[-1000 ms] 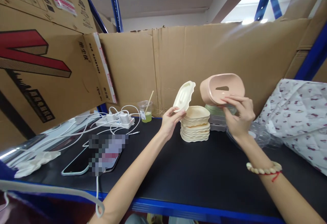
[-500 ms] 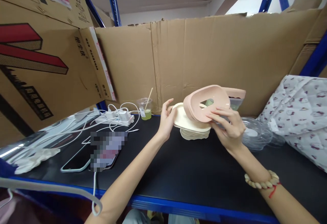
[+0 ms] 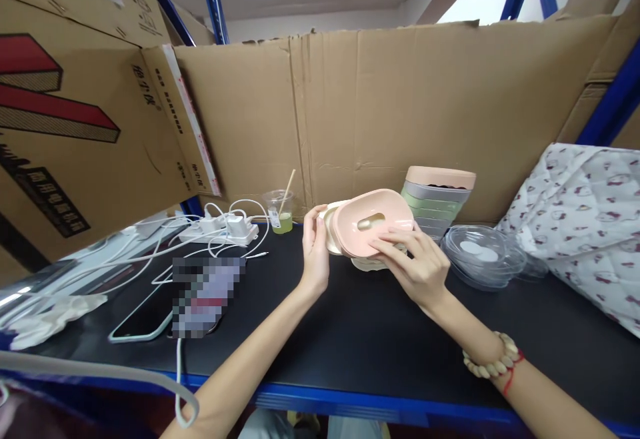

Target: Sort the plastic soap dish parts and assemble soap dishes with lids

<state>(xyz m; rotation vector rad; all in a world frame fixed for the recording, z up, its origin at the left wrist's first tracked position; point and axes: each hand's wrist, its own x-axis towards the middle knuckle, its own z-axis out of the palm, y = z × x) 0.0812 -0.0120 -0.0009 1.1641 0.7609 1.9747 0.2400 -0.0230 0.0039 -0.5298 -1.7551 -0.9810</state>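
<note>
My right hand (image 3: 420, 265) grips the near right edge of a pink oval plastic lid (image 3: 350, 217) with a slot in its middle. My left hand (image 3: 315, 252) is closed on the left end of a cream oval plastic piece (image 3: 330, 235), mostly covered by the pink lid. The lid tilts toward me and overlaps the cream piece. Below them, part of a cream wavy-edged stack (image 3: 367, 265) shows on the table. Behind my right hand stands a stack of pink, grey and green oval pieces (image 3: 433, 202).
Clear round plastic containers (image 3: 483, 255) and a patterned quilted bag (image 3: 575, 225) are at the right. A cup of green drink (image 3: 283, 221) stands back left, near a power strip (image 3: 220, 231) with tangled white cables. Two phones (image 3: 145, 319) lie left. Cardboard walls the back.
The pink lid has moved left and down over the cream piece, with my right hand following. The coloured stack behind is now more visible. The view has shifted slightly.
</note>
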